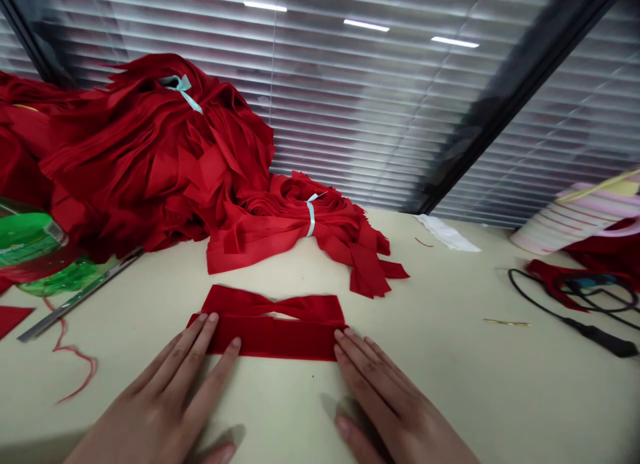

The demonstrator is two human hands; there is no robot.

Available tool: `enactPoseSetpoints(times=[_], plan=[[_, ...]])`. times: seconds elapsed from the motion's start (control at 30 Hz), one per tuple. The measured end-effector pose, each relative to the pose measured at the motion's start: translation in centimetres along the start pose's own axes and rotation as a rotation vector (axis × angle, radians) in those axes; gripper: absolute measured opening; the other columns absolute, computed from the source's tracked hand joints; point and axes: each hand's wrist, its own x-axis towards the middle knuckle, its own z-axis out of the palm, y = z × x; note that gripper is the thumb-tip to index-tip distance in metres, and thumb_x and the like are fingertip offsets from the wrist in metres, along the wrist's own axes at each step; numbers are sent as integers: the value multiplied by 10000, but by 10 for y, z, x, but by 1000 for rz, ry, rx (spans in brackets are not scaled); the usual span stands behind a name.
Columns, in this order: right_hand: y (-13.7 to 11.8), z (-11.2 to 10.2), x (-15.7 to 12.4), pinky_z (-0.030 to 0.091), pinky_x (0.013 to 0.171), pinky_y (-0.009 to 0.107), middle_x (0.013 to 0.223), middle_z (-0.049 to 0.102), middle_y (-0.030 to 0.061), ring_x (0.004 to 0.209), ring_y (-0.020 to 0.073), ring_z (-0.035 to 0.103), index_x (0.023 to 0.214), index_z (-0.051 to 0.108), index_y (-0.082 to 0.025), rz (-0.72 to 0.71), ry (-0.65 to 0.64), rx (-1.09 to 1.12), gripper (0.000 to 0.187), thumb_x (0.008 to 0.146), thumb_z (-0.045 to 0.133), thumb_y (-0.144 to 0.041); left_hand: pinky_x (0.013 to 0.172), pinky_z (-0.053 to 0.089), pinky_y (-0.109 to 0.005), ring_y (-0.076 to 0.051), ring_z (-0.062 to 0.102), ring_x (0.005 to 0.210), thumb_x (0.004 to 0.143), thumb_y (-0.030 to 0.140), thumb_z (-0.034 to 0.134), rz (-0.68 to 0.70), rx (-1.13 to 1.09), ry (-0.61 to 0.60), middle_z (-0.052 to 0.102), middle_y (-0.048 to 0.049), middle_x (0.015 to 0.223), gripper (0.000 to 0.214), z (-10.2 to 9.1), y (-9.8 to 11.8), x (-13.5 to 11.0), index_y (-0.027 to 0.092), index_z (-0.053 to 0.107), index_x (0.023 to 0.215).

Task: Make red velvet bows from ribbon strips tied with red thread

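A folded strip of red fabric (pixel 280 341) lies flat on the pale table (pixel 280 411). My left hand (pixel 170 384) rests with fingers stretched out on the strip's left end. At its right end, the fingertips of my right hand (pixel 385 391) touch the edge, fingers straight and thumb apart. Just behind lies another red fabric piece (pixel 305 309), pinched narrower near its middle and partly overlapped by the front strip. Neither hand grips anything.
Red fabric bundles tied with pale blue ribbon (pixel 185 91) are heaped at the back left. A metal ruler (pixel 80 301) and a green plastic bottle (pixel 30 237) are at left. At right are a striped cup (pixel 565 221), a black cable (pixel 565 314) and a white scrap (pixel 447 232).
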Motion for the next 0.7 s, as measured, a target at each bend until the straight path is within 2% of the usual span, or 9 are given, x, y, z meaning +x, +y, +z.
enactPoseSetpoints(times=[0.2, 0.37, 0.57, 0.7], plan=[[6, 10, -7, 432, 987, 337, 1305, 493, 116, 1181, 259, 484, 1272, 495, -109, 42, 48, 123, 512, 804, 560, -305, 859, 487, -409, -364, 349, 1263, 785, 584, 447, -8, 13, -32, 386, -196, 1375, 746, -2, 0, 0, 145, 331, 1376], [8, 12, -7, 438, 979, 341, 1303, 495, 119, 1166, 256, 500, 1292, 469, -106, 17, 59, 112, 534, 805, 559, -305, 861, 488, -408, -357, 337, 1271, 798, 563, 443, -34, -20, -48, 381, -179, 1383, 731, -7, 2, 0, 141, 320, 1381], [5, 11, -6, 441, 980, 346, 1309, 491, 115, 1172, 259, 495, 1292, 470, -112, 49, 52, 125, 529, 805, 557, -301, 913, 457, -391, -330, 342, 1275, 812, 521, 462, -72, -109, -30, 373, -137, 1399, 694, -7, 1, 0, 164, 309, 1387], [3, 9, -5, 446, 979, 356, 1319, 480, 105, 1178, 266, 488, 1295, 470, -124, 73, 40, 139, 520, 809, 551, -289, 894, 473, -413, -348, 350, 1267, 809, 523, 470, -54, -103, -38, 367, -147, 1399, 694, -8, 1, 0, 165, 318, 1384]])
